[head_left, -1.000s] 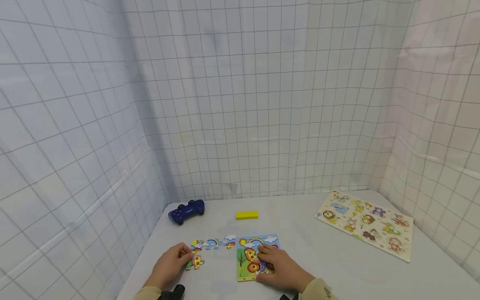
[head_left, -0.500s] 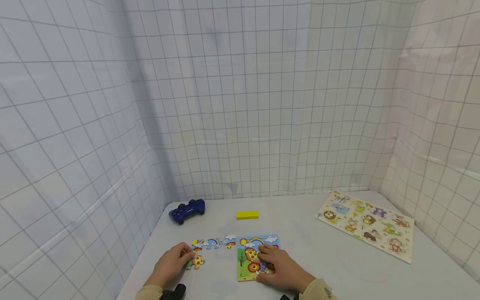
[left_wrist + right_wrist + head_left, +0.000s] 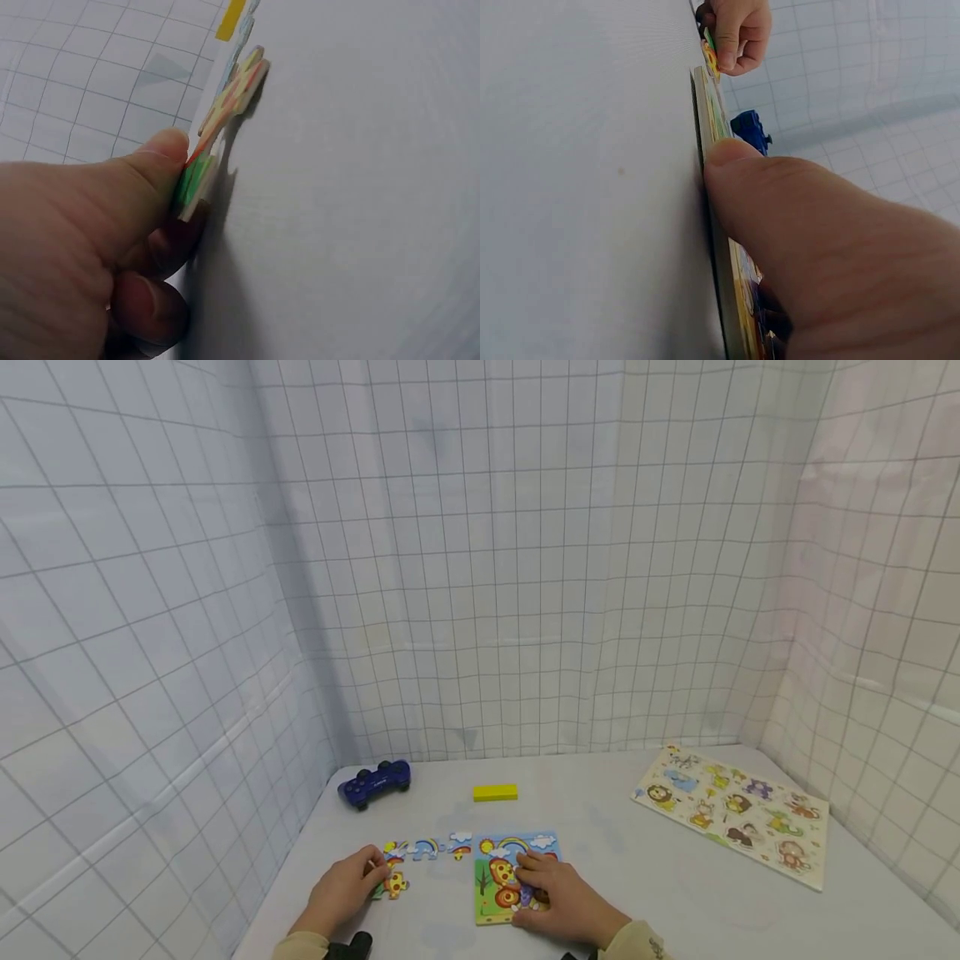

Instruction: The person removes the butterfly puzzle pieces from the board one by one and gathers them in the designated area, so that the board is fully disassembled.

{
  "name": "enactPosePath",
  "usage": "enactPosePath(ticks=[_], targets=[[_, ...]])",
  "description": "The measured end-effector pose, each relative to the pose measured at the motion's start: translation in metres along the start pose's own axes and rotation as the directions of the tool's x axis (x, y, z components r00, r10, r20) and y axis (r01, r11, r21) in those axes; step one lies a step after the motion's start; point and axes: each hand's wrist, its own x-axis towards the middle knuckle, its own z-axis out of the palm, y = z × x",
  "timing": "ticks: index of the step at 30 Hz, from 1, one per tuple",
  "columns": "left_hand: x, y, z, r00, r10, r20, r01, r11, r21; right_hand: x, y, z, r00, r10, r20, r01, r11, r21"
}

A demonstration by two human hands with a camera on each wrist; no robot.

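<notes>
My left hand pinches a jigsaw puzzle piece with a yellow, spotted animal and a green corner. In the left wrist view, the thumb lies over the green end of the piece and a fingertip is beneath it. Above it, other puzzle pieces with sun, rainbow and cloud form a row on the table. To their right lies a colourful picture puzzle board with animals under a rainbow. My right hand rests on its right half, hiding that part, with the thumb at the front edge.
A blue game controller sits at the back left, and a yellow block behind the pieces. At the right lies a large animal puzzle board. White gridded curtains enclose the table on three sides.
</notes>
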Motion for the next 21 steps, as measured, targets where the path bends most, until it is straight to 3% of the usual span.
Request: enactPosePath(ticks=[12,21], targets=[[0.002,0.012,-0.001,0.999,0.052,0.016,-0.053,0.996,0.069,0.001,0.003,0.002,1.000,-0.013,-0.015,0.013,1.000,-0.015],[0.002,0.012,0.002,1.000,0.018,0.005,-0.018,0.991,0.135,0.002,0.003,0.002,1.000,-0.008,-0.011,0.008,1.000,-0.008]])
